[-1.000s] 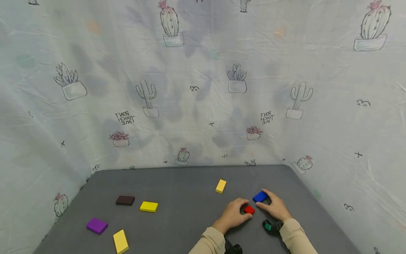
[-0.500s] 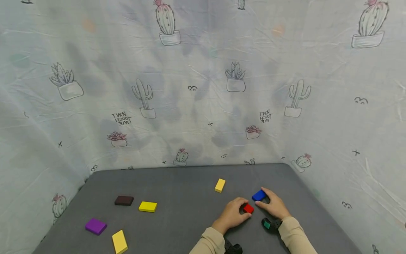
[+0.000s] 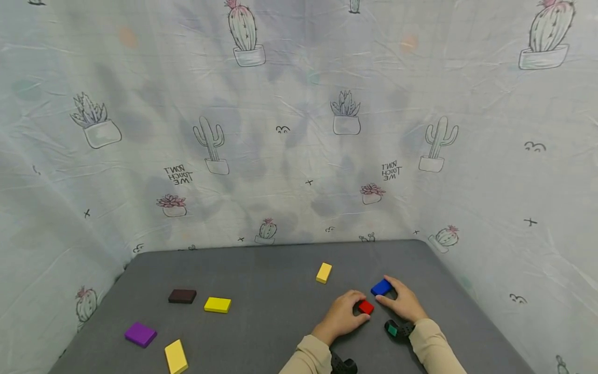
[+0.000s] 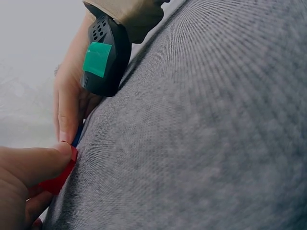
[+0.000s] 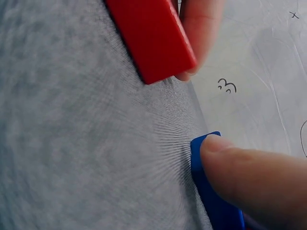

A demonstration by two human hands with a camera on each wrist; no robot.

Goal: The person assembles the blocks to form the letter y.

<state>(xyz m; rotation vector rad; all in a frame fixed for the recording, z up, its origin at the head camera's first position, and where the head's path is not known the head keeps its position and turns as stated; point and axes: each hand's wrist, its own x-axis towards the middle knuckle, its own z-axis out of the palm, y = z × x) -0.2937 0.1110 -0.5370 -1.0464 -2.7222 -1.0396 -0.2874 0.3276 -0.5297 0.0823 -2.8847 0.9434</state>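
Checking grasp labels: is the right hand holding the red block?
No, the left hand pinches the red block, while the right hand grips the blue block.

**Left hand and right hand, both bent in a pinch**

The person's left hand [image 3: 342,317] is at the near right of the scene, its back turned upward. The thumb [image 3: 358,323] stretches to the right on the near side, and the index finger [image 3: 355,296] curves round on the far side; the other fingers are mostly hidden.

The right hand [image 3: 405,303] is just beside it, to the right and a little farther, not touching it. Its thumb points left, and its index finger reaches to the far left. Both forearms come from the near edge and lean toward each other, with beige sleeves [image 3: 434,345] down to the wrists.
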